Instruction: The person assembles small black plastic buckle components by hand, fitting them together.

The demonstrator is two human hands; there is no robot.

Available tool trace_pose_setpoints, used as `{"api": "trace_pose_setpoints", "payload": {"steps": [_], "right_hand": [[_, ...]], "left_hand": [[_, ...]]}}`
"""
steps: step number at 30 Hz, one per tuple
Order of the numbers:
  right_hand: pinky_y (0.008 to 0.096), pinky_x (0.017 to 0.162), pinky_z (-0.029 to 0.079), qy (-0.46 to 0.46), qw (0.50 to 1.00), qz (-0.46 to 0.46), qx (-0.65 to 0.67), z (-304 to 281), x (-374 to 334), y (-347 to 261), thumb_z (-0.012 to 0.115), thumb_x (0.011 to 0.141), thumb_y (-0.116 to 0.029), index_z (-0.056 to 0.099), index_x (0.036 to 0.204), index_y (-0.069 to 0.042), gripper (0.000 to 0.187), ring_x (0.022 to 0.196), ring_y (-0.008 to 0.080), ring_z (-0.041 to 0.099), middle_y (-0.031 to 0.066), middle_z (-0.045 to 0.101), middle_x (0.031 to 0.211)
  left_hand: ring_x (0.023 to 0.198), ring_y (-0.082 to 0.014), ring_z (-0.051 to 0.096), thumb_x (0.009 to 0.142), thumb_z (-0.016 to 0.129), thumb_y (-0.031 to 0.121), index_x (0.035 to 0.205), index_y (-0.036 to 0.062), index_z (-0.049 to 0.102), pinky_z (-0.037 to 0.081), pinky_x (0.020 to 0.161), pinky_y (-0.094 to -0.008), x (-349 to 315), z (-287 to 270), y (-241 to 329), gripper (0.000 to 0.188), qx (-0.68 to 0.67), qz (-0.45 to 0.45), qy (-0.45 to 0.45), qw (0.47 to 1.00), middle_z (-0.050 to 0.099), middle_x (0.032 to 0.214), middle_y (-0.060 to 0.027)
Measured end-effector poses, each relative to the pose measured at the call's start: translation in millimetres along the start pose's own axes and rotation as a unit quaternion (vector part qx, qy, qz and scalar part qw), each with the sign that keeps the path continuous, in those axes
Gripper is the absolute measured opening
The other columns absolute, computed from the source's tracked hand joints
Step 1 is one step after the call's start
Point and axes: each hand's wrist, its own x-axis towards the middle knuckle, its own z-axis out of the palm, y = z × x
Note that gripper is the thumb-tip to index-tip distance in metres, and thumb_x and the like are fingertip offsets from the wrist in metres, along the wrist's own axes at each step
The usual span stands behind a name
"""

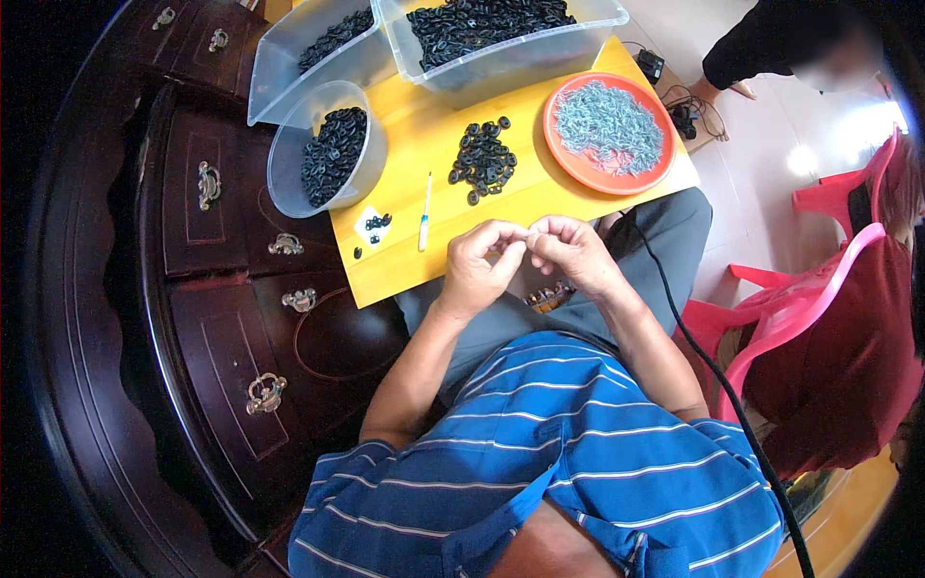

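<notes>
head: left hand [474, 267] touching right hand [582, 258]; black ovals [482, 162] heaped

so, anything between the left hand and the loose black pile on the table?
Nothing visible: only yellow tabletop lies between the left hand and the loose black pile. The slim pen-like tool lies off to the left, outside that path.

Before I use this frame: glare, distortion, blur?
Head view: glare whitens part of the pale floor, right; same view: fisheye bows the dark cabinet, left, corners black; same view: a blurred patch overlies the person in black, upper right; same view: anything between the fingers is too small to tell.
</notes>
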Motion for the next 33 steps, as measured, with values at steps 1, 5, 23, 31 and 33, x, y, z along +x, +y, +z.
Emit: {"api": "trace_pose_setpoints", "payload": {"steps": [1,5,23,31,33], "right_hand": [[0.0191,0.063,0.046,-0.004,1.0,0.006,-0.01,-0.5,-0.7,1.8,0.063,0.096,-0.019,0.066,0.095,-0.006,0.013,0.068,0.0041,0.055,-0.0023,0.063,0.079],[0.0173,0.063,0.046,-0.013,1.0,-0.004,-0.024,0.8,1.1,12.0,0.062,0.098,-0.023,0.063,0.095,-0.007,0.016,0.067,0.003,0.055,-0.0025,0.063,0.08],[0.0218,0.068,0.048,0.051,0.992,-0.116,0.011,5.4,13.2,18.6,0.049,0.104,-0.017,0.054,0.111,-0.002,0.018,0.073,0.008,0.055,0.0015,0.06,0.084],[0.0245,0.068,0.051,0.061,0.986,-0.138,-0.076,9.7,10.2,16.4,0.049,0.103,-0.013,0.053,0.114,0.0,0.019,0.073,0.0096,0.06,0.0039,0.063,0.086],[0.0248,0.067,0.051,0.062,0.984,-0.143,-0.09,9.4,10.1,16.8,0.05,0.102,-0.013,0.054,0.114,0.0,0.019,0.072,0.0096,0.06,0.0037,0.063,0.085]], "left_hand": [[0.065,-0.0167,0.065,0.083,0.067,-0.004,0.087,-0.0006,0.067,0.052,0.061,-0.0278,0.3,-3.0,1.6,0.006,0.024,0.011,-0.012,1.0,0.068,0.078,-0.0095],[0.065,-0.0172,0.065,0.082,0.067,-0.003,0.087,-0.0001,0.067,0.052,0.06,-0.0279,-1.5,-9.6,0.2,0.006,0.056,0.0,-0.039,0.998,0.068,0.079,-0.0097],[0.067,-0.0015,0.056,0.091,0.063,0.003,0.09,0.0006,0.066,0.045,0.062,-0.0174,4.1,-3.3,-13.4,0.003,-0.062,-0.145,-0.001,0.988,0.064,0.077,0.0025],[0.07,-0.0077,0.066,0.091,0.061,0.002,0.089,-0.0013,0.065,0.053,0.065,-0.0226,8.1,-0.5,-8.6,0.005,-0.094,-0.14,-0.019,0.986,0.07,0.078,-0.0048],[0.073,-0.0059,0.064,0.092,0.061,0.002,0.091,-0.0001,0.065,0.052,0.067,-0.0209,8.4,-1.4,-7.7,0.005,-0.089,-0.146,-0.029,0.985,0.069,0.08,-0.0029]]}}
